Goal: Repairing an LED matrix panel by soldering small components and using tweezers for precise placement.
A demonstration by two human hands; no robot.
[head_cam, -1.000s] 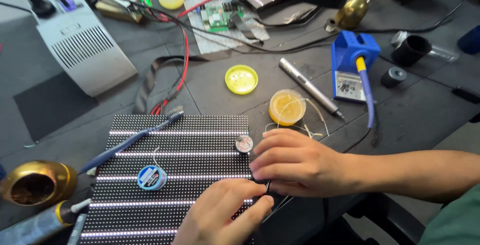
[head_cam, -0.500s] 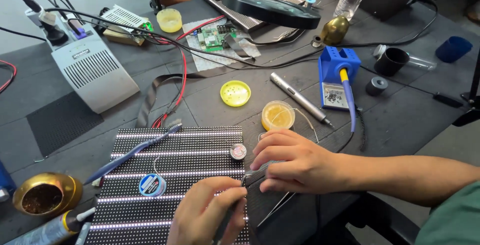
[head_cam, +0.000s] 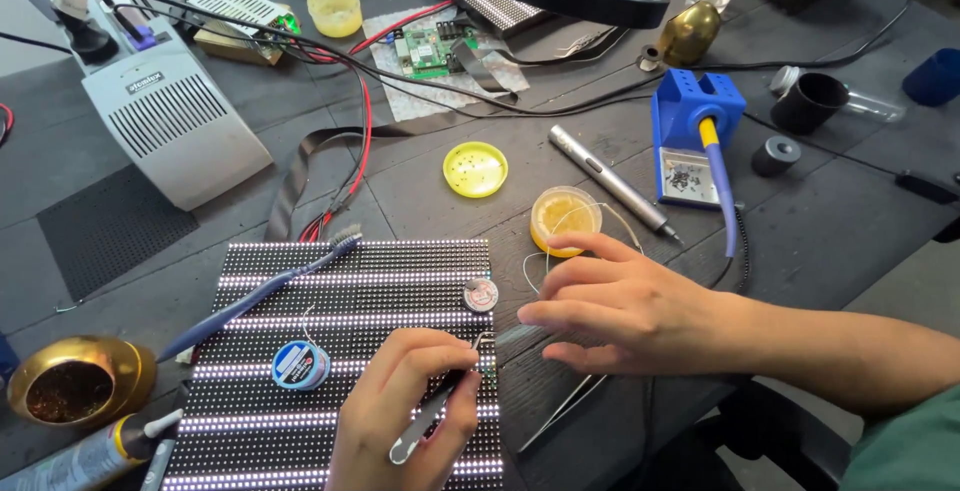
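Since the earlier frame the right hand has lifted off the left and spread, fingers now splayed over the table just right of the LED panel. The left hand is pinched shut on tweezers, their bent tip at the panel's right edge. The panel lies flat at the table's near side, lit in white rows. On it rest a blue solder spool, a small round tin and a blue brush. Beyond sit a yellow cup, a yellow lid and a blue iron stand.
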